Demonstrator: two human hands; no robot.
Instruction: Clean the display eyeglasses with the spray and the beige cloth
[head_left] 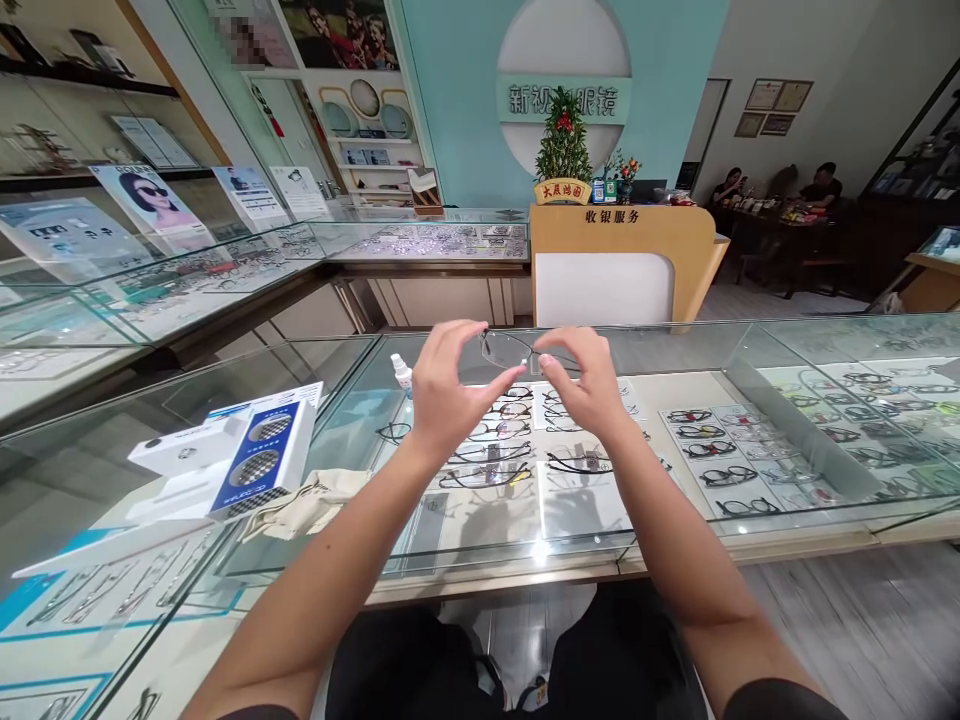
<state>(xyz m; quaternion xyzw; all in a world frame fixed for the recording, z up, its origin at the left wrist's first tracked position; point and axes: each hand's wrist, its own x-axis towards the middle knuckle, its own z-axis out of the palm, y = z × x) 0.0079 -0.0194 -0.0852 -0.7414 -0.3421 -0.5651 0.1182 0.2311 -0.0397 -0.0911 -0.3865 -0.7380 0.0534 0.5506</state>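
Observation:
Thin-rimmed eyeglasses are held up above the glass display counter, between my two hands. My left hand grips them at the left side, its thumb and fingers around the edge of one lens. Thumb and forefinger of my right hand close on the frame near its middle; part of the glasses is hidden behind that hand. A small white spray bottle stands on the counter just left of my left hand. Below my hands, rows of spectacles lie inside the case.
On the counter's left lie a beige cloth and a blue-and-white display box. More spectacles fill the case on the right. A wooden cashier desk stands beyond. Two people sit at a table far right.

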